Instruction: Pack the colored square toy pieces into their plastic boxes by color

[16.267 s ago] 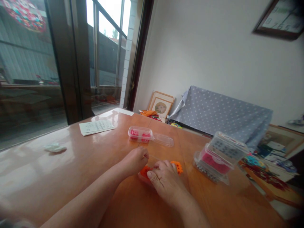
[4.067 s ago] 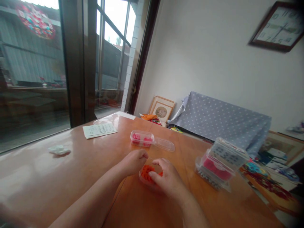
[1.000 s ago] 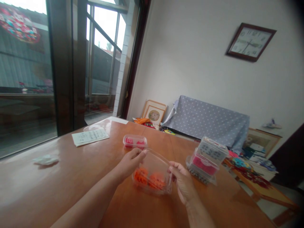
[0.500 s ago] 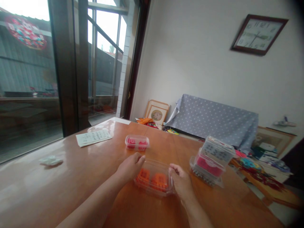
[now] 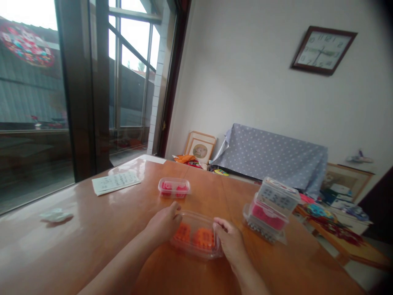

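The clear container (image 5: 190, 249), with orange pieces (image 5: 204, 237) inside, sits on the table (image 5: 178, 278). The left hand (image 5: 163, 223), fingers curled together, contacts its left edge; the right hand (image 5: 229, 237), fingers bent, its right. Clamping cannot be determined.

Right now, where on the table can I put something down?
Bare table lies between the crumpled whitish thing and the left arm, and another patch between the pink-filled box and the stacked boxes. It's crowded around the orange-filled box, with the left hand and right hand at its sides.
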`<state>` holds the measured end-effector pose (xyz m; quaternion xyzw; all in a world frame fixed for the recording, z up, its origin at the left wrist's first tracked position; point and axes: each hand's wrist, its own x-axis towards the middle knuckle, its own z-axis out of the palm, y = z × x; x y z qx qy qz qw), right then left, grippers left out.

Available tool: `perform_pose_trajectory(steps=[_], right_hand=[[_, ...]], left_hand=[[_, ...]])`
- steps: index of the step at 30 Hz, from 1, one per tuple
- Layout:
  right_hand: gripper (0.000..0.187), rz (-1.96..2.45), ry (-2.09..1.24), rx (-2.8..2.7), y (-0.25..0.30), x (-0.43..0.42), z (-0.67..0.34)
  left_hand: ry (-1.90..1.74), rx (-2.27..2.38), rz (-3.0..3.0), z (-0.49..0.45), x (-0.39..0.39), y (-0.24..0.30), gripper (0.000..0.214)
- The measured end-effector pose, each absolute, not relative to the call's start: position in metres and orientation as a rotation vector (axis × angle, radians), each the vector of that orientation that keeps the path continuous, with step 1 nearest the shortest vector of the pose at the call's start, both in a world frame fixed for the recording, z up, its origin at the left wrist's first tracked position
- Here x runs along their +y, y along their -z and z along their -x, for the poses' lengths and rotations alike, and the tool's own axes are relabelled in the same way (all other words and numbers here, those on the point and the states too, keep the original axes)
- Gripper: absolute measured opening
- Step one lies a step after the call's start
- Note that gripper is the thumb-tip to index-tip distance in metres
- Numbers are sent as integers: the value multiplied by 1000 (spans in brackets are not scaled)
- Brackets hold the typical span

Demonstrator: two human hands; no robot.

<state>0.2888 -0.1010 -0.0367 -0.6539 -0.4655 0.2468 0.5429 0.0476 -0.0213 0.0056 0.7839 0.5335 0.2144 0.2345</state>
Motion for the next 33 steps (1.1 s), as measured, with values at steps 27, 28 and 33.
perform_pose_trajectory(steps=[27,28,33], right_hand=[[43,1400,-831,-972,40,-100,-280],[42,1404,-826,-970,40,-100,-279],[41,1394,-801,-976,39,-103,-277]], left_hand=[[-447,1518,-2286,-51,-7,13,23],[-464,1507,-2294,-50,-5,16,23],[-603,1416,-2317,-48,8,34,23]])
